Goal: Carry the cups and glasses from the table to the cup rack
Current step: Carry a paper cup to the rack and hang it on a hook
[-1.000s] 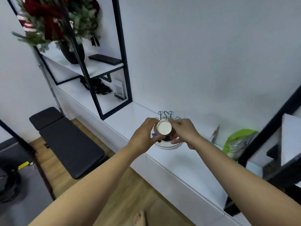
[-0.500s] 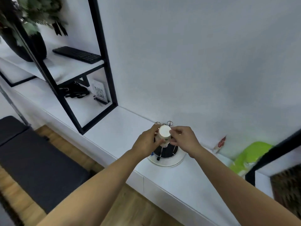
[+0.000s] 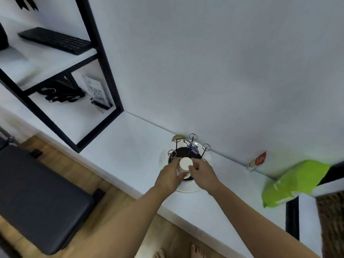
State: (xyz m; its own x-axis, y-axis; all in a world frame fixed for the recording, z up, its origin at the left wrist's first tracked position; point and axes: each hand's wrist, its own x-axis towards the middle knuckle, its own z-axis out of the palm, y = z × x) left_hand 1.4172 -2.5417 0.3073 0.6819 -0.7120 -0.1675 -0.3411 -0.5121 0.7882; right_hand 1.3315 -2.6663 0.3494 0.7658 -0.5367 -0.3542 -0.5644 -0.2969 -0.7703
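Here, the long white ledge point(image 3: 130, 146) under the wall carries everything I am dealing with, so I start from it. To my left a black-framed shelf unit point(image 3: 104, 75) stands on it, with a black keyboard point(image 3: 55, 40) on its upper board; far to my right lies a green bag point(image 3: 294, 183), with a small red-and-white packet point(image 3: 257, 161) leaning at the wall beside it.

The cup rack point(image 3: 188, 186) sits close to the wall between them: a round white tray with a dark centre and thin wire pegs with looped tops rising from it. The pegs I can see at the back and sides look bare, with only a metal handle loop and something bluish in the middle, which I cannot identify.

My left hand point(image 3: 168, 176) wraps the side of a small white cup point(image 3: 184, 167), fingers curled around its body. My right hand point(image 3: 202, 174) pinches it from the other side with thumb and fingertips. The cup is upside down, its flat base facing me, and it hangs over the near part of the rack, apparently at a front peg that my hands hide.

I judge this cup is in the act of being seated, not yet released. No table with other cups or glasses is in view, so I cannot tell how many remain to be fetched.
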